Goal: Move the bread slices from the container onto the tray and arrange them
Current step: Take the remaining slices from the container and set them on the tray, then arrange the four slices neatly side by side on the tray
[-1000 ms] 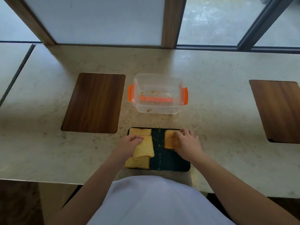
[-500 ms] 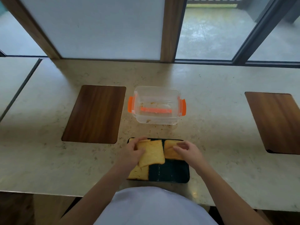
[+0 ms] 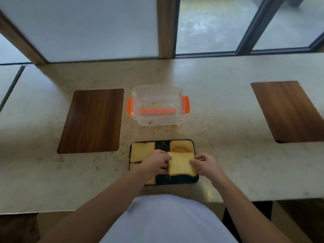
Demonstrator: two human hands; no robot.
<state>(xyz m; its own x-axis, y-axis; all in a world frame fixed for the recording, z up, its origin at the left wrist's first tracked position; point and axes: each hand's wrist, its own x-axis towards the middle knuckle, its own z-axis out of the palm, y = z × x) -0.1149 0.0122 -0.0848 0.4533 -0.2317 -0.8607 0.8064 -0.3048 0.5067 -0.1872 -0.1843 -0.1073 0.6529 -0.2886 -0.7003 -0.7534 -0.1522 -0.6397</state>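
Four bread slices are lying on the dark tray (image 3: 177, 180), which is sitting on the pale stone counter (image 3: 219, 123) at the 6 o'clock edge, right in front of the person. One slice (image 3: 142, 151) is filling the tray's 10 o'clock corner. A second slice (image 3: 181, 146) is sitting in the 1 o'clock corner. A third slice (image 3: 152, 181) is showing only as a pale strip at the 7 o'clock corner, mostly hidden under the left wrist. The fourth slice (image 3: 180, 164) is lying toward the 4 o'clock part of the tray, its far edge overlapping the near edge of the second slice.

Both hands are working on that fourth slice. The left hand (image 3: 155, 163) is pinching its left edge with curled fingers. The right hand (image 3: 206, 163) is gripping its right edge, fingertips bent onto the crust. A bare dark strip of tray is showing between the two far slices and along the near rim.

One clear plastic container (image 3: 158, 106) with orange latches is standing at 12 o'clock from the tray, apart from it, holding only crumbs. Two wooden boards are lying on the counter: one board (image 3: 93, 120) at 10 o'clock from the tray, the other board (image 3: 289, 111) well off at 2 o'clock. The person's white shirt (image 3: 166, 220) is filling the bottom of the view.
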